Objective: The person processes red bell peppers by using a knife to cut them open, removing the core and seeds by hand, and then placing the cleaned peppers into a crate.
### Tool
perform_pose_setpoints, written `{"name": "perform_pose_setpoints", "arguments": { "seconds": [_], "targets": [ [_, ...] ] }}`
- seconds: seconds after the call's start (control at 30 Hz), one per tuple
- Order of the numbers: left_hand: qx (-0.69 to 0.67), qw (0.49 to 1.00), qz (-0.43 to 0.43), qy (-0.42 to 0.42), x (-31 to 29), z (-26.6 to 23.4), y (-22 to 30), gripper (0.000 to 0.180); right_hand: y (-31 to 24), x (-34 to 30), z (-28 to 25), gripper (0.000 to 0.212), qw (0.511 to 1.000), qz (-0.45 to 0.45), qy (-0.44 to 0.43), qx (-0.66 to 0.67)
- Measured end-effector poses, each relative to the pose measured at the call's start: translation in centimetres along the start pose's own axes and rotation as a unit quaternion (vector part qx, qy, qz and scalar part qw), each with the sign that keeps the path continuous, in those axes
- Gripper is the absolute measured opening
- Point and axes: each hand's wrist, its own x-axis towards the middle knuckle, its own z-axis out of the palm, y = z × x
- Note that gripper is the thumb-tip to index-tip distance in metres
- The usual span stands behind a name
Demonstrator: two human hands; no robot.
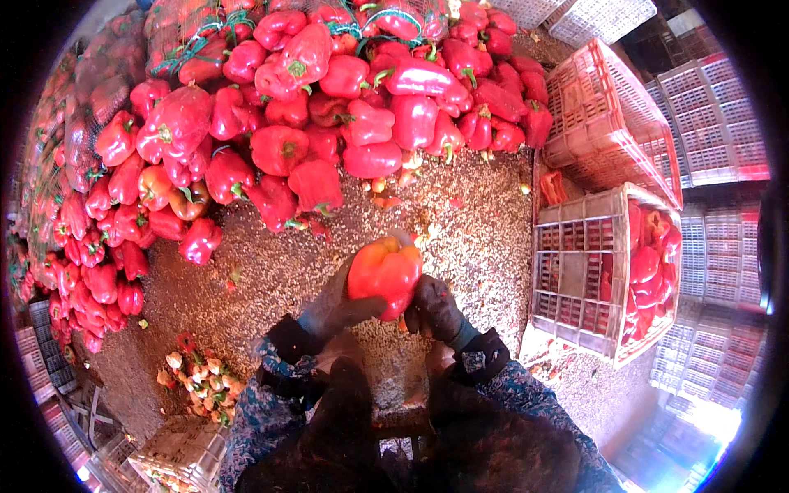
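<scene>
A large bell pepper (385,278), red with an orange patch near its top, is held up over the littered floor in front of my knees. My gloved left hand (330,302) wraps round its left and lower side. Close by its lower right side is my gloved right hand (436,310), with the fingers curled closed. Whatever those fingers grip, if anything, is hidden. Beyond both hands lies a big heap of red bell peppers (283,152), many with green stems showing.
Mesh sacks (103,107) of peppers lean at the far left. On the right, a slatted crate (579,275) holds red peppers beside a pink crate (588,123). Stacked crates (711,123) line the right edge. Discarded cores (205,380) lie lower left, near another crate (185,448).
</scene>
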Motion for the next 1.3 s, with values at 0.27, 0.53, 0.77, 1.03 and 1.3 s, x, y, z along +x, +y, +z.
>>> {"name": "perform_pose_setpoints", "arguments": {
  "seconds": [0.27, 0.53, 0.77, 1.03, 1.3],
  "targets": [
    [0.191, 0.961, 0.044, 0.193, -1.2, 0.2, -4.4, 0.083, 0.4, -2.2, -0.2, 0.034, 0.956, -0.126, 0.207, -0.166],
    [0.303, 0.918, 0.079, 0.243, 0.1, 0.3, -7.1, 0.070, 3.0, -3.4, 1.6, 0.066, 0.740, -0.292, 0.220, -0.565],
    [0.384, 0.889, -0.007, 0.249, -0.4, 1.3, -8.0, 0.070, 3.6, -2.2, 1.5, 0.056, 0.521, -0.238, 0.262, -0.776],
    [0.467, 0.855, 0.047, 0.220, 0.1, 1.8, -8.9, 0.063, 3.5, -2.3, 0.4, 0.055, 0.532, -0.320, 0.270, -0.737],
    [0.183, 0.967, -0.015, 0.179, -0.4, 2.7, -8.5, 0.063, 4.8, -2.8, -1.2, 0.064, 0.697, -0.183, 0.186, -0.668]
  ]
}}
